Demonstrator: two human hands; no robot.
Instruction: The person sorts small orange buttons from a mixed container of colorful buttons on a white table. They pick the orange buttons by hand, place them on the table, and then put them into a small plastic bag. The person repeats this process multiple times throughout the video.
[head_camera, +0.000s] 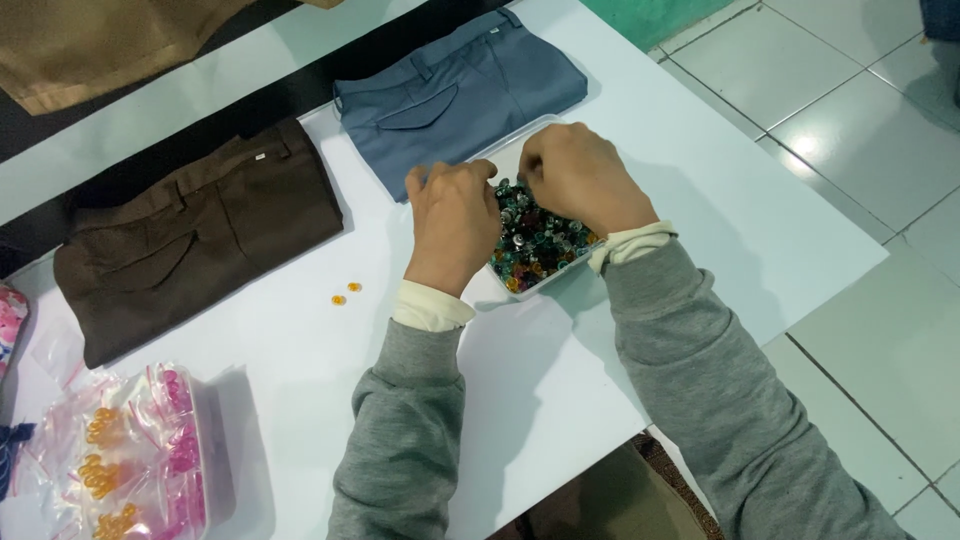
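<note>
Lying far left on the white surface (560, 400), small zip bags (130, 460) hold sorted orange and pink beads; two loose orange beads (346, 293) sit mid-surface. The left hand (455, 225) and right hand (575, 175) dig, fingers curled, their grip unclear, in one tray (520, 155) mostly full of mixed beads (535, 245).

Folded brown trousers (200, 235) and blue-grey trousers (455, 90) lie side by side.

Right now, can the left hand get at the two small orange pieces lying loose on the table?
Probably yes: the left hand rests on the bead tray, and only bare white table lies between it and the orange pieces.
</note>
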